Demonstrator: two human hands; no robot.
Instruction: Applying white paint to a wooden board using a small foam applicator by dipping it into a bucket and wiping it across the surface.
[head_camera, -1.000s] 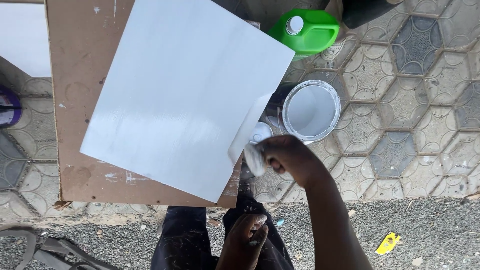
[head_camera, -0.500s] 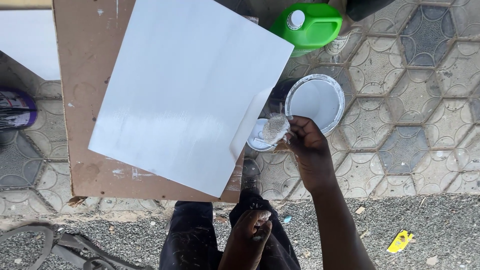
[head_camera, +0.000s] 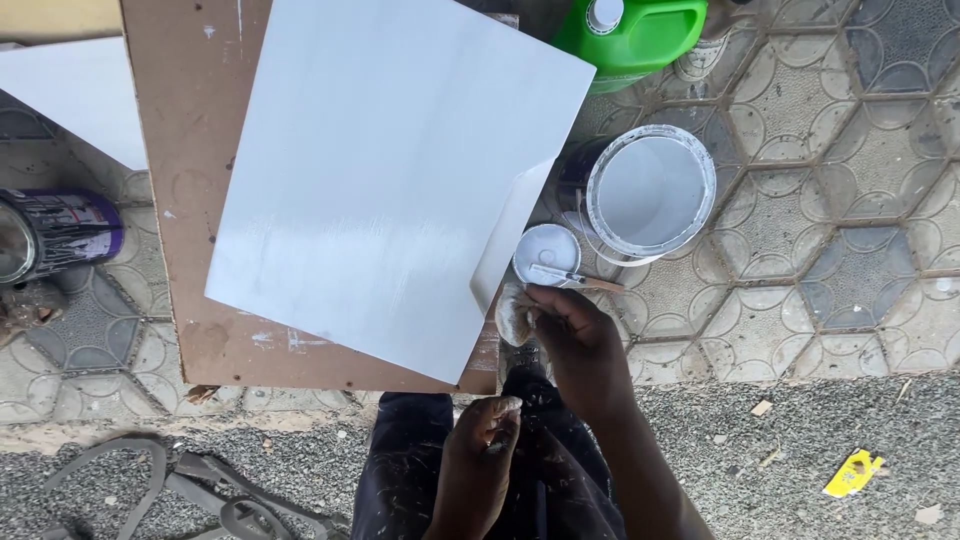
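Right hand (head_camera: 575, 335): grip clenched on a paint-soaked wad (head_camera: 514, 312), just beside the white panel (head_camera: 400, 170) edge. Small lid (head_camera: 546, 252) and open paint can (head_camera: 650, 192) lie just beyond the grip. Left hand (head_camera: 480, 440): loosely curled, holding nothing, on lap.

Your green plastic jug (head_camera: 640, 30) with a white cap stands at the top edge, right of the white board. The open white paint bucket (head_camera: 650, 190) sits below it. A purple-labelled can (head_camera: 55, 235) lies far left.
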